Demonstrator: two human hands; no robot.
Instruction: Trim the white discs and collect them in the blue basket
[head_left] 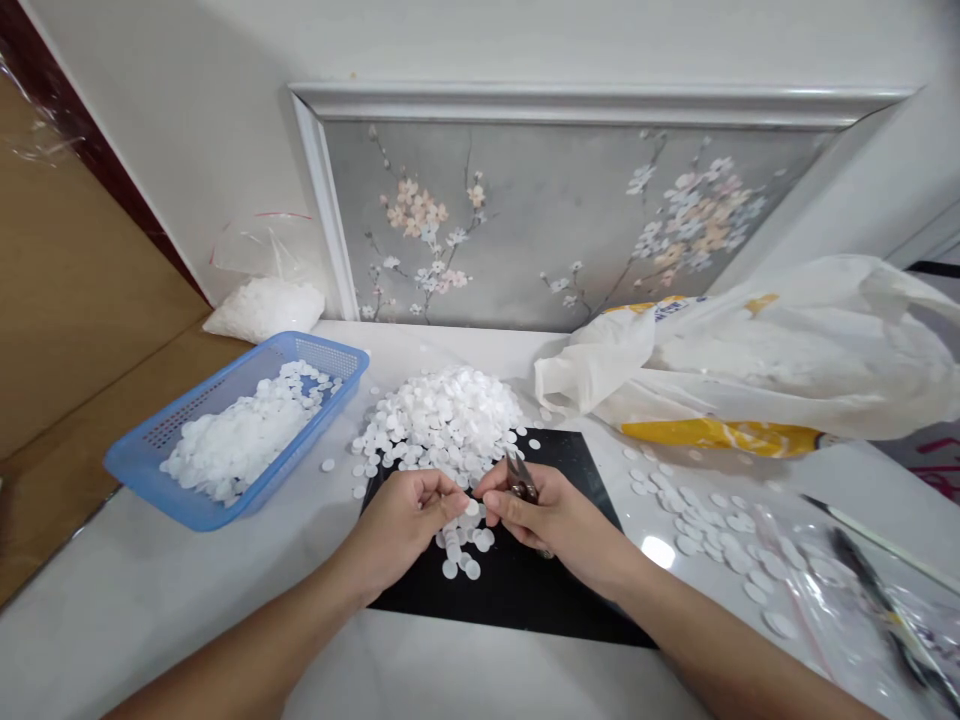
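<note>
My left hand point(405, 520) pinches a small white disc point(471, 507) between thumb and fingers over a black mat point(517, 590). My right hand point(544, 515) grips a small metal tool, tweezers or snips point(517, 478), with its tip pointing up, and its fingers meet the left hand's at the disc. A heap of white round discs point(446, 415) lies at the mat's far edge. Several loose discs point(465, 550) lie on the mat just below my hands.
A blue plastic basket point(150, 460) holding white discs stands at the left. A clear bag of white pieces point(262, 305) leans by the wall. A white and yellow plastic bag point(750, 360) lies at right, with scattered discs point(712, 520) and clear plastic bags point(847, 600) below it.
</note>
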